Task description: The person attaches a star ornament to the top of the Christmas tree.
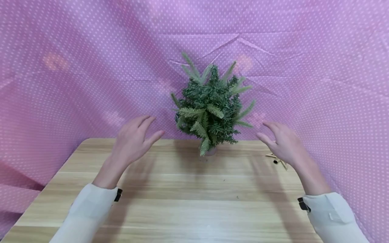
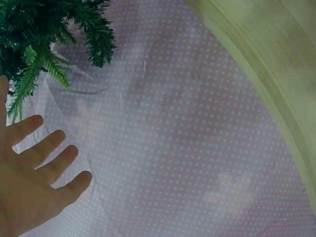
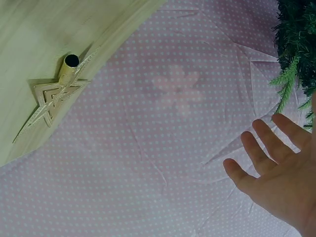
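A small artificial Christmas tree (image 1: 209, 104) with green needles and lighter sprigs stands at the table's far edge, in the middle of the head view. To its left, apart from it, my left hand (image 1: 132, 138) is held above the table with the fingers spread. On the other side my right hand (image 1: 284, 141) is raised in the same way, holding nothing. A gold star tree topper (image 3: 54, 98) with a tubular socket lies on the table by the far right corner, partly covered by the right hand in the head view.
The wooden table (image 1: 170, 209) has its back edge along a pink polka-dot cloth (image 1: 121, 67) that hangs behind and at both sides. Small dark specks lie on the tabletop. White sleeves with black straps cover both forearms.
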`<state>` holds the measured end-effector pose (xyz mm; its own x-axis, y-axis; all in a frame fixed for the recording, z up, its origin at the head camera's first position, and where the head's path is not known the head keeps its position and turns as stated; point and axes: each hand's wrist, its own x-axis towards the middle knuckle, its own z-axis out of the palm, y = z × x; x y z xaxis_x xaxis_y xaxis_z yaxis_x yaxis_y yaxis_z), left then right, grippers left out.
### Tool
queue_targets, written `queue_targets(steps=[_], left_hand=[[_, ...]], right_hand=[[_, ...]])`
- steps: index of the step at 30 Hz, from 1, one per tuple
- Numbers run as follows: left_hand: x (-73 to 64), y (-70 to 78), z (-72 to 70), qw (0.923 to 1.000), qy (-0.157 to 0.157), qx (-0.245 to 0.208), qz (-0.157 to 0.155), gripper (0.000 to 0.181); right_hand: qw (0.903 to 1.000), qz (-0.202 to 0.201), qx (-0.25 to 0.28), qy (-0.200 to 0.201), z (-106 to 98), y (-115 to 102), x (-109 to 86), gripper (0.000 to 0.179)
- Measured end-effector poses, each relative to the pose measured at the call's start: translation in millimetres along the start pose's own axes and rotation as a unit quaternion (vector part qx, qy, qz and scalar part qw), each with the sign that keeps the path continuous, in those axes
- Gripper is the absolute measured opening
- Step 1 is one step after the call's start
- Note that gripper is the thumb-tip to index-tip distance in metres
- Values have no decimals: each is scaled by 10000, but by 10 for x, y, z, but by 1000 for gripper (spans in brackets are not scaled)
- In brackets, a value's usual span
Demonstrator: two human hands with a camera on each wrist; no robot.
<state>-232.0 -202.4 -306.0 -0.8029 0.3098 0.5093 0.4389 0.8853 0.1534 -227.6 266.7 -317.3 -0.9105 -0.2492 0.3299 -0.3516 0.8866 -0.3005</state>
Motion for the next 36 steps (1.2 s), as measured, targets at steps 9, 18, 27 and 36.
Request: queue_targets(steps=[9,18,27,36], left_hand=[[120,50,-32,9950,792,-557,229,56],[166,120,-32,9864,1221,-1048,339,51],[211,179,-45,9856,1031,-1319,252,52],[208,176,-11,9880,909,-1221,247,54]], right_hand=[[9997,-141,-71,212,49,55,-25,56],[9991,-227,35,367,98,166,-62,50],[9994,47,142,321,147,287,-112,47],[9992,266,301,-22,207,446,-173,50]])
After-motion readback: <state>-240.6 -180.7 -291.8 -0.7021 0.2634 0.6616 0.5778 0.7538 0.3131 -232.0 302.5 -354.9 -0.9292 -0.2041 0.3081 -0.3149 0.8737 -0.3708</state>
